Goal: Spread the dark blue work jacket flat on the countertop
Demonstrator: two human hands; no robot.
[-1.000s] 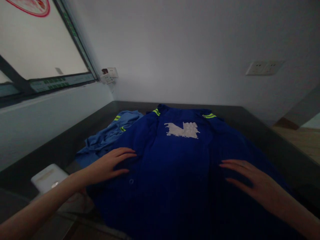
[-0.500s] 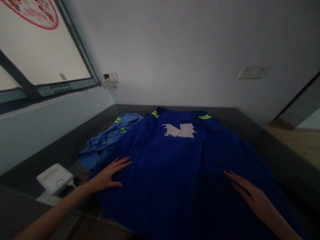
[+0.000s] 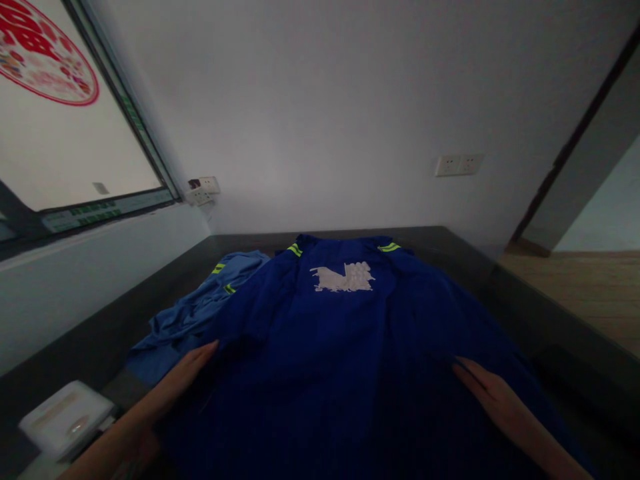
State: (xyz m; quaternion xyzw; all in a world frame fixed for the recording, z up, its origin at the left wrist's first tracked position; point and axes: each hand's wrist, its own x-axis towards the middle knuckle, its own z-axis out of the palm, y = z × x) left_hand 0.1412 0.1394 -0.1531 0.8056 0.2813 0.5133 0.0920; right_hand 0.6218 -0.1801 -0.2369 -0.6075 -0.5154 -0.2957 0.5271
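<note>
A dark blue work shirt [image 3: 345,347] with a white print and yellow-green shoulder stripes lies spread flat on a dark table [image 3: 460,253]. My left hand [image 3: 177,383] rests flat along the shirt's left edge, fingers together and pointing away from me. My right hand [image 3: 487,393] lies flat on the right side of the shirt, fingers stretched out. Neither hand grips the cloth.
A lighter blue garment [image 3: 195,310] lies crumpled to the left of the shirt. A white box [image 3: 65,417] sits at the near left corner. A window [image 3: 65,133] is on the left, and wall sockets [image 3: 457,164] are on the back wall.
Both hands slid toward me along the shirt, and the left moved out to its left edge. The view tilted up, showing more wall.
</note>
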